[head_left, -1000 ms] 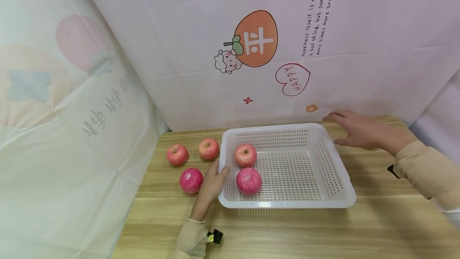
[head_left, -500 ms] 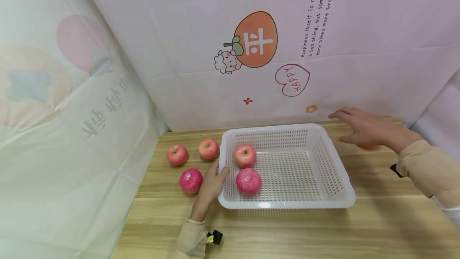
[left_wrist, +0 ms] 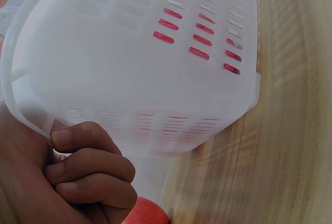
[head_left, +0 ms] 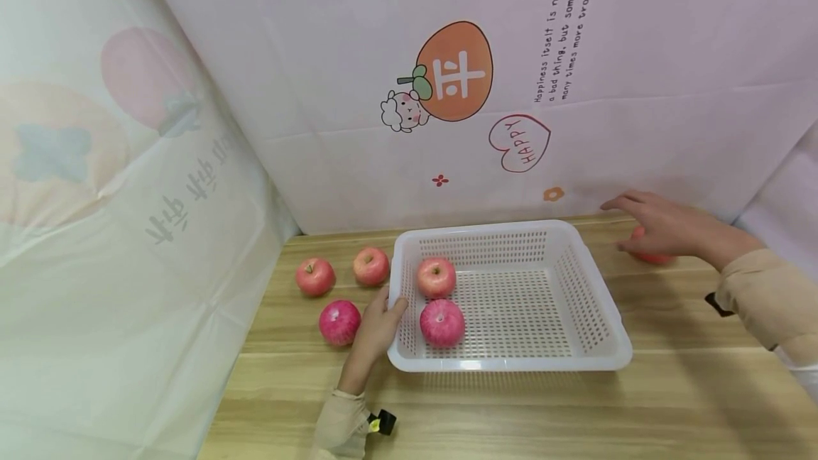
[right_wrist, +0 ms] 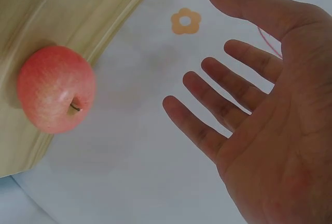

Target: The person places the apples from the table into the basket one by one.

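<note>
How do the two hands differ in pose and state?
The left hand grips the basket by its rim; the right hand holds nothing. The left hand's fingers are curled; the right hand's are spread apart. The left hand is at the basket's left end, the right hand beyond its right end, near an apple. Both are bare.

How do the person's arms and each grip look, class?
The left sleeve and right sleeve are beige and wrinkled, the right one white farther up. A small black device with a yellow mark sits by the left sleeve; a black piece shows by the right. The left grip and right grip are ungloved.
</note>
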Demonstrator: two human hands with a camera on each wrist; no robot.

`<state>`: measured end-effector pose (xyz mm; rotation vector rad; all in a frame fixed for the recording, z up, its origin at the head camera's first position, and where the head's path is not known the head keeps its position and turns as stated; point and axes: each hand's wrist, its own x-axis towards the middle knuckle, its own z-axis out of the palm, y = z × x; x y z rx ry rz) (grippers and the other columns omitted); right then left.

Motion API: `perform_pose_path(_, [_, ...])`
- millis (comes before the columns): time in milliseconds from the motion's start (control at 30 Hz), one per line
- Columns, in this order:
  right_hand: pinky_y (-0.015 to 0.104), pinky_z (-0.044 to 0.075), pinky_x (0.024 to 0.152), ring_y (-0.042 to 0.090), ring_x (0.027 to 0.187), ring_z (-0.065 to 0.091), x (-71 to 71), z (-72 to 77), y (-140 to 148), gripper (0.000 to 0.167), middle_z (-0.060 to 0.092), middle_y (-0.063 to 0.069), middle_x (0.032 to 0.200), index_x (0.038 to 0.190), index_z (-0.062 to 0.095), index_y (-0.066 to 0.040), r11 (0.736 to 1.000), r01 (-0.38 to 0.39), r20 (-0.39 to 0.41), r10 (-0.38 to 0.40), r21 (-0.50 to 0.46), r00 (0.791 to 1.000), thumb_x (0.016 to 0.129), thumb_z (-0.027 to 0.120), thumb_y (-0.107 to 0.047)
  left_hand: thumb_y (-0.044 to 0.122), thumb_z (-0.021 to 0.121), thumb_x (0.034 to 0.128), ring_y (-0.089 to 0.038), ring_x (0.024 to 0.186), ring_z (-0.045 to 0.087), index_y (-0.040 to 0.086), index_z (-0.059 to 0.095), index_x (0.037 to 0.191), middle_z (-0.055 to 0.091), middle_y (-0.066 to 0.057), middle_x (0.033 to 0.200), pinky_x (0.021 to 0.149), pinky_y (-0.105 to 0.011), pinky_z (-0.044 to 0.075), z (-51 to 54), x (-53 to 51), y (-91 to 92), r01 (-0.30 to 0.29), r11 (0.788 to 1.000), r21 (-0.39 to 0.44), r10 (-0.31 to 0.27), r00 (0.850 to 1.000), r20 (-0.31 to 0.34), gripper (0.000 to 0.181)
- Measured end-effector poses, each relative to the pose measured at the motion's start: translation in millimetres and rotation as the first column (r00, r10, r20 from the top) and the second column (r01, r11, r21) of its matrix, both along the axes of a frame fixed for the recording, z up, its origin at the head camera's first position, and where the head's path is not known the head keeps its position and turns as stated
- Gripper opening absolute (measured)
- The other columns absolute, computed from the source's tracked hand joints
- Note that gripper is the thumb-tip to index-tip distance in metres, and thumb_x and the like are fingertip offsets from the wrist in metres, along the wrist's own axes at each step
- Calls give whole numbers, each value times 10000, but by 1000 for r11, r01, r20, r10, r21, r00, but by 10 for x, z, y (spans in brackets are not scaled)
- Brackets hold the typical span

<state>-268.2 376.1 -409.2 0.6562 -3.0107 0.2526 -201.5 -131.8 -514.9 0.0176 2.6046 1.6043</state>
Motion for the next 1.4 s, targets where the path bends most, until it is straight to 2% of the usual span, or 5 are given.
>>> perform_pose_path(300, [666, 496, 1007, 521, 1302, 556, -35, -76, 176, 640, 559, 311, 1439, 1401, 601, -4, 1000, 28, 25, -28, -14, 999, 825, 809, -187, 323, 564, 1054, -272, 905, 767, 49, 596, 1396, 753, -242, 1156, 736, -389, 643, -22, -1, -7, 3, 1000, 22, -3, 1000, 3, 439])
perform_pose_path(867, [683, 505, 956, 567, 1228, 580, -80, -232, 416, 643, 577, 362, 1388, 1372, 614, 32, 1000, 17, 4, -17, 10, 1000, 835, 850, -232, 296, 569, 1053, -291, 898, 775, 45, 594, 1403, 753, -260, 1157, 729, -396, 647, -34, -8, -3, 1, 999, 42, -1, 1000, -4, 432])
perform_pose_path(1200, [696, 501, 941, 588, 1224, 565, -118, -313, 507, 702, 558, 381, 1388, 1375, 596, 48, 999, 43, 27, -43, 4, 999, 805, 869, -259, 290, 587, 1044, -342, 933, 776, 43, 590, 1416, 739, -287, 1190, 744, -415, 645, -18, -2, -2, -2, 999, 41, 2, 1000, -3, 447])
perform_pose_path(1400, [704, 509, 889, 609, 1223, 540, -151, -340, 551, 724, 526, 394, 1404, 1383, 585, 49, 996, 79, 53, -80, 29, 995, 789, 866, -256, 290, 580, 1045, -315, 918, 775, 53, 598, 1409, 744, -278, 1178, 745, -402, 643, -26, -14, -9, -4, 999, 39, 4, 1000, -2, 435])
